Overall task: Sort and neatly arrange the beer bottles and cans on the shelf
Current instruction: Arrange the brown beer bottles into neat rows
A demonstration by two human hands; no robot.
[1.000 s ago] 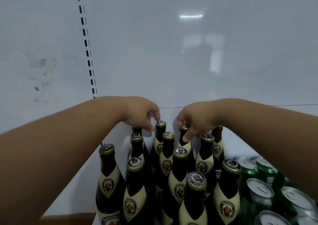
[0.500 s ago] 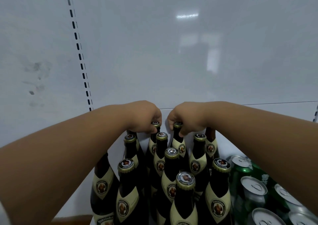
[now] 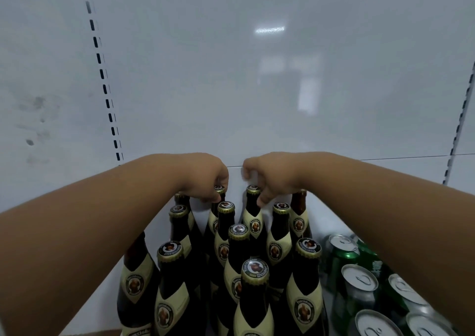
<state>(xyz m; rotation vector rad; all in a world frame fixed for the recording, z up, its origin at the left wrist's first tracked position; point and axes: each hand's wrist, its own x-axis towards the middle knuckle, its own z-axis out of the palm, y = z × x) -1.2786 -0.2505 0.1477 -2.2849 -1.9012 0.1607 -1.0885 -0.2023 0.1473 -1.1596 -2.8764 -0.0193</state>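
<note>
Bottles [image 3: 239, 253] stand clustered on the shelf [image 3: 321, 212], cans [image 3: 359, 281] just beside. Your left hand [image 3: 208, 179] and right hand [image 3: 267, 176] each pinch a back-row neck; next, nudge both straight.

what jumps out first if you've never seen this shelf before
Two bare arms reach in from both sides, the left hand and the right hand each gripping the top of a bottle at the back of the shelf. Below them stands a tight cluster of dark beer bottles with cream labels, filling the middle. To the right sit green cans with silver tops, against a glossy white back wall.
</note>
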